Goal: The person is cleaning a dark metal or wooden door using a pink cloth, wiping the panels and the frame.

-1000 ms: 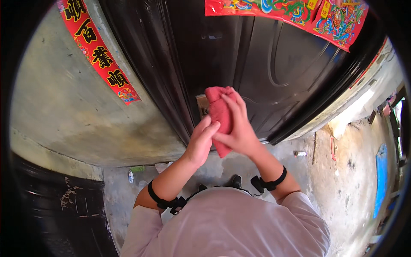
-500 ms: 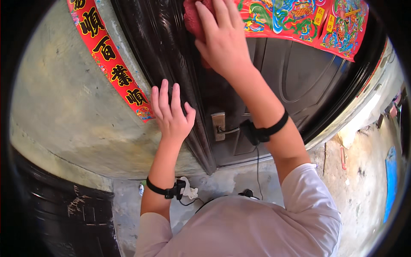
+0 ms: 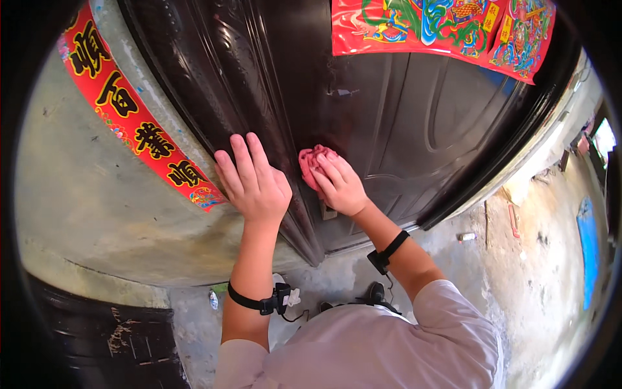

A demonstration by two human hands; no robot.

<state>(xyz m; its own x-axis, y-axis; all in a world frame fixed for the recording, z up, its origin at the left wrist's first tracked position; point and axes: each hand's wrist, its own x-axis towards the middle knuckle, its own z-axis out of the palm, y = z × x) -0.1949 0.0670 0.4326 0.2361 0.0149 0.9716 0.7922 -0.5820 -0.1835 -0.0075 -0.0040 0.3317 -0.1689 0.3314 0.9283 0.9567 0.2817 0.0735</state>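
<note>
My right hand (image 3: 341, 187) presses a crumpled red cloth (image 3: 311, 167) against the dark brown door (image 3: 363, 129), just above the door handle's plate (image 3: 328, 211), which it mostly hides. The fingers are bent over the cloth. Farther left, my left hand (image 3: 259, 185) lies with its fingers stretched out, at the dark ridged door frame (image 3: 249, 97); its palm side is hidden. Nothing shows in that hand. Each forearm wears a black strap with a small device and a cable.
A colourful red poster (image 3: 440, 29) hangs on the upper door. A red paper strip (image 3: 123, 104) runs down the grey wall (image 3: 71, 188) at left. A dark panel (image 3: 97, 330) stands low left. On the concrete floor are a small can-like item (image 3: 466, 236) and a blue strip (image 3: 587, 253).
My right hand has brought the red cloth down the door from beside the poster to just above the handle. My left hand stays near the frame, slightly shifted.
</note>
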